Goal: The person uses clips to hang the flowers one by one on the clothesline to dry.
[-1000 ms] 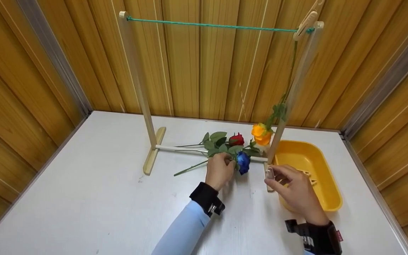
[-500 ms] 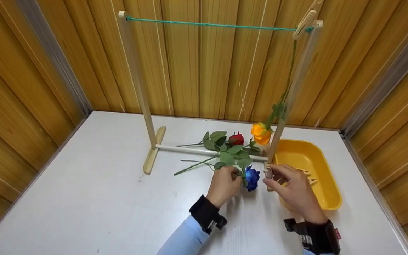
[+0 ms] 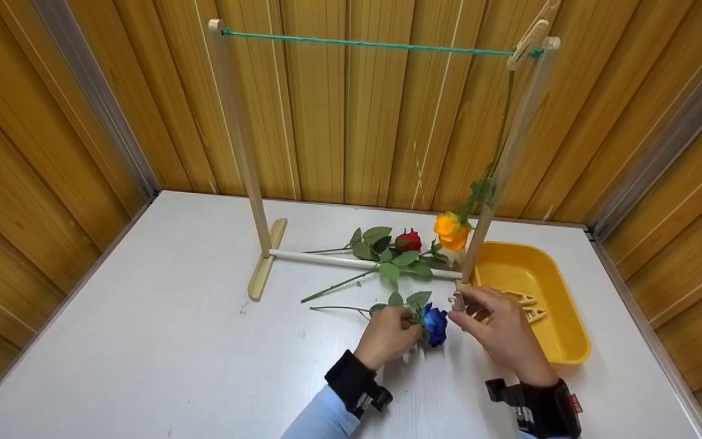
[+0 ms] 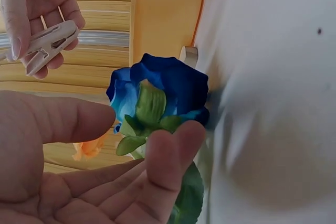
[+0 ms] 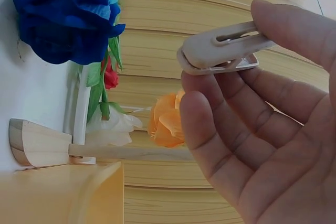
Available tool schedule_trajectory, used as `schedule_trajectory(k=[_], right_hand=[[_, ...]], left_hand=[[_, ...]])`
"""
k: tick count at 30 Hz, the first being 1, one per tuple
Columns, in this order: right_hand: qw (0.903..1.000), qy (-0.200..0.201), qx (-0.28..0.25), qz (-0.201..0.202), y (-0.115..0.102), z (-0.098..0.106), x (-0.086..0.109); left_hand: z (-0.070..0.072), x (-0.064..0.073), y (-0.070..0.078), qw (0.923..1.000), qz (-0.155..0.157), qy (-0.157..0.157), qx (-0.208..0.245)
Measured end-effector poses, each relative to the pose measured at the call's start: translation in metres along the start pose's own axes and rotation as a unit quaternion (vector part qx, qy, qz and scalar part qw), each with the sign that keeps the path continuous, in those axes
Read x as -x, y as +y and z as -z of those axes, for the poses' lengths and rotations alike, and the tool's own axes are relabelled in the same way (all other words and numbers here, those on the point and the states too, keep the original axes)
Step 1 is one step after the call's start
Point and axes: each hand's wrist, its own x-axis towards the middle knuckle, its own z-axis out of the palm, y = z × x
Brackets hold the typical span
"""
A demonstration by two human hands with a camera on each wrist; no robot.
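In the head view my left hand (image 3: 387, 335) holds the blue rose (image 3: 434, 325) just behind its bloom, low over the white table. The left wrist view has the thumb and fingers around the stem below the bloom; their exact contact is partly hidden. A wooden clothespin (image 5: 226, 48) is pinched between the thumb and fingers of my right hand (image 3: 503, 332), to the right of the bloom. Behind them lie a red rose (image 3: 409, 240) and a white rose (image 5: 113, 125). An orange rose (image 3: 451, 230) hangs bloom-down from another clothespin (image 3: 529, 44) on the line.
A wooden frame (image 3: 241, 146) carries a green cord (image 3: 363, 43) across its top and a white bar (image 3: 320, 259) near the table. At the right, the yellow tray (image 3: 573, 326) contains several clothespins (image 3: 534, 314). Wood-pattern walls enclose the table (image 3: 162, 341).
My left hand has drawn the blue rose toward me and slightly right, away from the other stems. The right hand stays nearly in place with its clothespin.
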Motion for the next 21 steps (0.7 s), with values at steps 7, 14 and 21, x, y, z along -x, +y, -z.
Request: schedule_trajectory(k=[7, 14, 21], right_hand=[[0.9999, -0.002, 0.012, -0.007, 0.001, -0.004, -0.001], [0.9999, -0.001, 0.015, -0.003, 0.002, -0.005, -0.003], [0.9999, 0.006, 0.009, 0.008, 0.0, -0.008, -0.006]], left_hand=[[0.003, 0.0, -0.003, 0.9996, -0.005, -0.028, 0.0], [0.011, 0.0, -0.003, 0.9989, 0.006, -0.045, 0.006], [0.026, 0.004, -0.002, 0.9999, 0.003, -0.009, -0.01]])
